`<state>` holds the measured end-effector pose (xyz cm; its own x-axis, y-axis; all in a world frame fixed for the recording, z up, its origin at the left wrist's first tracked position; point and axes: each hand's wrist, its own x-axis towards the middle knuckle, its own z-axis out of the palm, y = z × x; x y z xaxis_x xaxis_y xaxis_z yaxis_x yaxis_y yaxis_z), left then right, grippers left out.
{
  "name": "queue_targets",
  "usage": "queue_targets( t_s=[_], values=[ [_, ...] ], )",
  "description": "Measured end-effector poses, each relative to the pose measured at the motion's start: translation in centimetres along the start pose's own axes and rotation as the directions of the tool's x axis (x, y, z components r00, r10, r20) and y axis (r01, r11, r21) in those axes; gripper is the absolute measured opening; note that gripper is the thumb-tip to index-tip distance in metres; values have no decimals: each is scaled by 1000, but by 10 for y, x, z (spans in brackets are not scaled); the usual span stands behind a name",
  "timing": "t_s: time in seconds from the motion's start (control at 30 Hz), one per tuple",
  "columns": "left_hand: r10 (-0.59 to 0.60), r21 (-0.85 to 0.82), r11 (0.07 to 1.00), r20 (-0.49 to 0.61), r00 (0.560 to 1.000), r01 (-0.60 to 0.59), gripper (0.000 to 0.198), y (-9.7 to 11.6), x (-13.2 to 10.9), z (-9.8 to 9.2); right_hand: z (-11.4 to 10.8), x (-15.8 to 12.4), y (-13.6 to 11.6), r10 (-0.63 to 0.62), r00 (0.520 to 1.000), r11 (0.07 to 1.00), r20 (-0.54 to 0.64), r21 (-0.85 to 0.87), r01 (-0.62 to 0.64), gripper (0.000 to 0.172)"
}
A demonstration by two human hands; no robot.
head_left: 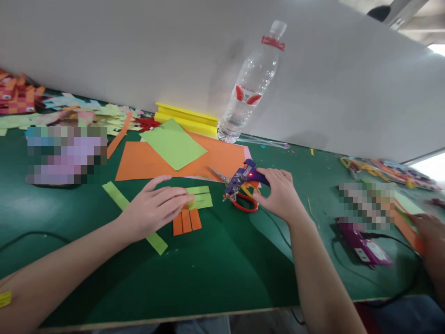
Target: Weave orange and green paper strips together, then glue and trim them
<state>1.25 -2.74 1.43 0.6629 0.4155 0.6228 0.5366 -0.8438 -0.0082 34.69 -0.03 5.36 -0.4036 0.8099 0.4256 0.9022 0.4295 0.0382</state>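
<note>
My left hand [155, 206] lies flat with fingers spread on a small weave of green and orange paper strips [192, 208], pressing it onto the green table [222, 269]. A long green strip [132, 215] runs under that hand. My right hand [280, 192] is wrapped around the handle of a purple hot glue gun [243, 178], whose red light is on and whose nozzle points left toward the weave. Red-handled scissors [239, 197] lie just under the glue gun.
Orange paper sheets [215, 160] with a green sheet [174, 144] on top lie behind the weave. A yellow paper stack [187, 118] and a clear water bottle [252, 83] stand by the white wall. Paper scraps [69, 113] fill the left. Another person's hand [429, 229] and a second purple glue gun [363, 246] are at right.
</note>
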Motion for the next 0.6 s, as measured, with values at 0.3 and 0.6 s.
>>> queue_targets(
  t_s=[0.3,0.6],
  values=[
    [-25,2,1000,-12,1000,25,34,0,-1,2,4,-4,17,48,998,997,37,55,-50,43],
    [9,8,1000,27,1000,-9,22,0,-3,1,9,-9,44,200,980,979,-18,52,-199,44]
  ],
)
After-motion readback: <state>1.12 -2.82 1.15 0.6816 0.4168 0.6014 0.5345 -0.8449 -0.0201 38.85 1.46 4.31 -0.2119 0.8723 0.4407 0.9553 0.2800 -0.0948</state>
